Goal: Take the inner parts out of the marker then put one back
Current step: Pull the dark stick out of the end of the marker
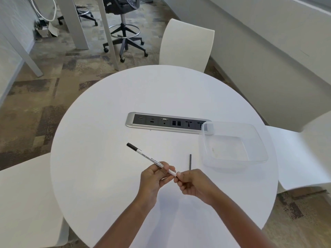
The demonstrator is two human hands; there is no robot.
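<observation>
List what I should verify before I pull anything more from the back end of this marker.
1. Left hand grips the marker barrel: ok.
2. Right hand pinches the marker's rear end: ok.
3. Black cap on the far tip: ok.
4. Dark rod is out of the marker, just above the right hand: ok. Whether it lies free on the table: cannot tell.
5. Clear container stands to the right of the hands: ok.
6. More inner parts left inside the barrel: cannot tell.
</observation>
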